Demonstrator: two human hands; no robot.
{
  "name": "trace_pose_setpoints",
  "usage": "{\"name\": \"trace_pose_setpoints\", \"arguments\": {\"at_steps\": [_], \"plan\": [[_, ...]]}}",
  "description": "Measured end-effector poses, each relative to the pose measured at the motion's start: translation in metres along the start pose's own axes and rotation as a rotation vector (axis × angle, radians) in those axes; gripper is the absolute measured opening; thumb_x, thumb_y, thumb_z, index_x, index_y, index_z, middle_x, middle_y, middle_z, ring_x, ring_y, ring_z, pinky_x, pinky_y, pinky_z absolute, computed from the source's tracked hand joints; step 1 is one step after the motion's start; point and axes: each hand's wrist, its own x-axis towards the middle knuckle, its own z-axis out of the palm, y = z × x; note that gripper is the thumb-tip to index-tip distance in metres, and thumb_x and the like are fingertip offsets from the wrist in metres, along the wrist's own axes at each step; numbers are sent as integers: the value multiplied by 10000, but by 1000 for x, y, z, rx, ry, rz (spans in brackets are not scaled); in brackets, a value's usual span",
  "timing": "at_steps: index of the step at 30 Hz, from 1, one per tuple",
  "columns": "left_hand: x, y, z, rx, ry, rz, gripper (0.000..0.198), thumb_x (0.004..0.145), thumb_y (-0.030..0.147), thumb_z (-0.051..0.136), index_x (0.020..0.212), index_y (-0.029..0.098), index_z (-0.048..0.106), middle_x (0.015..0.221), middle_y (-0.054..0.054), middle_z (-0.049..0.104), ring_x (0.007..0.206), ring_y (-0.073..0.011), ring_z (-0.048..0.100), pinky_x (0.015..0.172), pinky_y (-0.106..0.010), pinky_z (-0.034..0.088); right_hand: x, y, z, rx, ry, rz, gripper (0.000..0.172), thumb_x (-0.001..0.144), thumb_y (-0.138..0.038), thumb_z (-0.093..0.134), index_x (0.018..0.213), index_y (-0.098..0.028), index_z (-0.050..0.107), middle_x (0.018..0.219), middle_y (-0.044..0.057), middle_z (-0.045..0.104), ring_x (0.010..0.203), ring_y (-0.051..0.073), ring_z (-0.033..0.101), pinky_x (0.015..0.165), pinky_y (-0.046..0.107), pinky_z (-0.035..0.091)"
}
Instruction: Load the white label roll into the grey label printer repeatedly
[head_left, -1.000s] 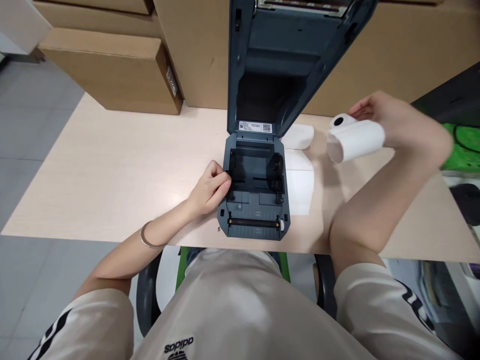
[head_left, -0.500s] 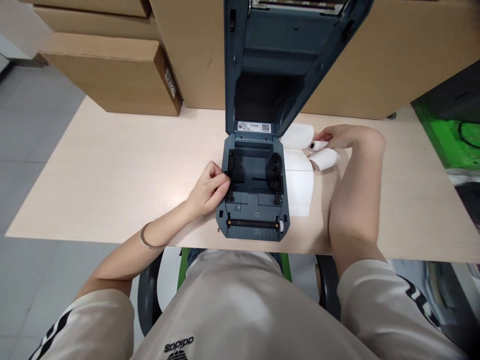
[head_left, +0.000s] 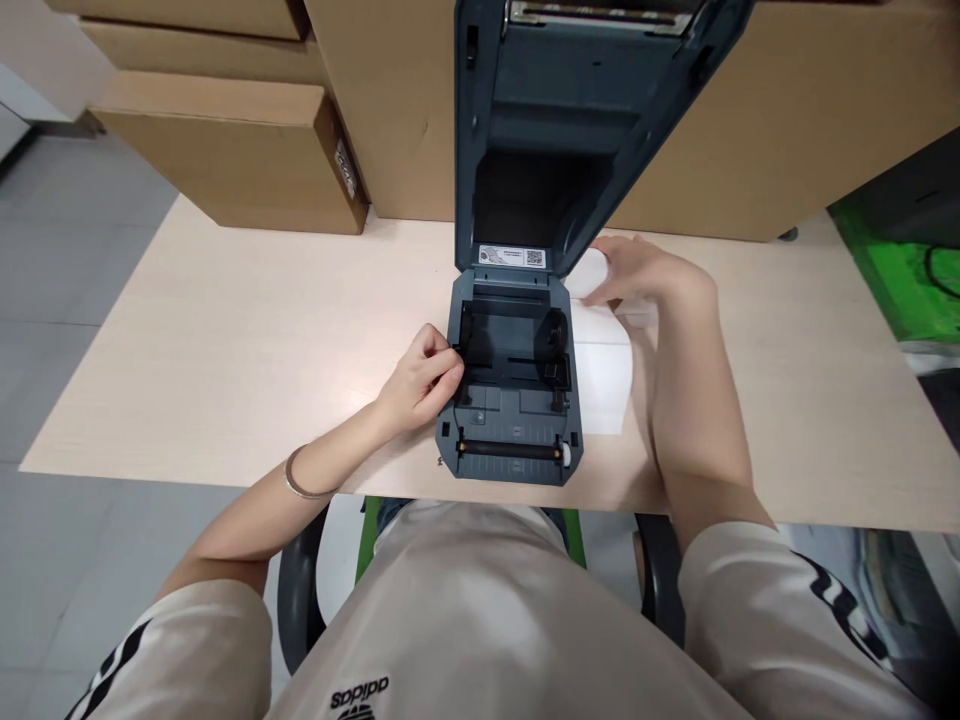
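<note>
A dark blue-grey label printer [head_left: 517, 400] stands with its lid [head_left: 555, 130] raised and its roll bay bare, a black roller across the front. My left hand [head_left: 424, 380] is closed on the left rim of the printer, fingertips curled at the edge. Behind the printer's right side, my right hand [head_left: 637, 270] is wrapped round a white paper roll [head_left: 587, 273], which the lid partly hides. A white paper strip [head_left: 604, 380] lies on the table along the printer's right side. Below my right hand, a pale blurred shape shows; I cannot tell what it is.
Cardboard boxes [head_left: 225, 155] stand along the back of the light wood table [head_left: 262, 330]. A large carton [head_left: 787, 120] rises behind the printer. At the right, a dark case stands on a green surface [head_left: 874, 270]. Chair arms [head_left: 304, 590] are below the front edge.
My right hand has moved left from a small white roll to the larger paper roll behind the printer. The small roll no longer shows. My left hand stays on the printer's rim.
</note>
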Motion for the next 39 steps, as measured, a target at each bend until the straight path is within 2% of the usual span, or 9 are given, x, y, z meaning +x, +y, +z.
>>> {"name": "trace_pose_setpoints", "arguments": {"at_steps": [4, 8, 14, 20, 23, 28, 31, 34, 39], "plan": [[0, -1, 0, -7, 1, 3, 349, 1167, 294, 428, 865, 217, 584, 817, -16, 472, 826, -198, 521, 651, -350, 461, 5, -3, 5, -99, 13, 28, 687, 732, -194, 849, 1396, -168, 677, 1457, 157, 659, 1459, 359, 516, 1254, 480, 442], [0, -1, 0, -5, -10, -10, 373, 1166, 311, 420, 840, 217, 576, 807, -19, 471, 816, -203, 520, 643, -358, 452, -11, -1, -11, -160, 54, 28, 702, 741, -217, 841, 1420, -217, 661, 1494, 154, 634, 1398, 370, 567, 1239, 498, 453], [-1, -1, 0, -9, -9, -36, 392, 1165, 349, 419, 836, 219, 589, 811, -27, 488, 804, -207, 521, 639, -366, 458, -66, 1, -48, -195, 65, 10, 532, 768, -425, 852, 1264, -278, 727, 1308, 119, 738, 1093, 342, 692, 980, 505, 561], [-4, -4, 2, -7, -26, -67, 436, 1165, 392, 396, 809, 222, 584, 786, -30, 482, 803, -219, 519, 663, -390, 469, -119, 29, -68, -143, 109, -41, 830, 559, -821, 922, 1254, -420, 707, 1233, 63, 769, 1034, 371, 725, 773, 505, 585], [-3, -5, 2, -9, -28, -60, 433, 1165, 388, 392, 810, 225, 578, 781, -29, 479, 807, -222, 518, 671, -396, 469, -131, 16, -68, -103, 29, -141, 865, 543, -917, 854, 1227, -406, 715, 1136, 81, 779, 970, 362, 726, 770, 502, 595], [-2, -4, 3, -5, -21, -46, 421, 1170, 370, 386, 808, 226, 546, 802, -27, 468, 805, -213, 508, 658, -384, 462, -120, -55, -41, 66, 4, -491, 661, 665, -748, 810, 1117, -266, 769, 1057, 63, 781, 915, 280, 707, 860, 442, 571], [-1, -5, 4, -15, 0, -15, 410, 1165, 352, 408, 784, 230, 498, 791, -18, 434, 795, -207, 493, 636, -372, 442, -106, -86, -18, 92, 31, -569, 563, 723, -621, 816, 1123, -230, 752, 1098, 57, 789, 931, 257, 707, 810, 378, 533], [-1, -5, 4, -20, 2, -9, 410, 1162, 344, 413, 770, 235, 465, 784, -15, 427, 785, -208, 484, 627, -373, 430, -95, -95, -4, -13, 21, -518, 469, 727, -540, 814, 1073, -233, 735, 1097, 52, 795, 926, 267, 711, 754, 360, 488], [-2, -3, 2, -12, -15, -35, 387, 1155, 332, 411, 798, 230, 518, 804, -24, 451, 803, -218, 498, 648, -383, 442, -89, -91, 1, -120, 30, -463, 508, 689, -453, 834, 1152, -263, 742, 1202, 27, 794, 1036, 307, 723, 815, 366, 467]]}}
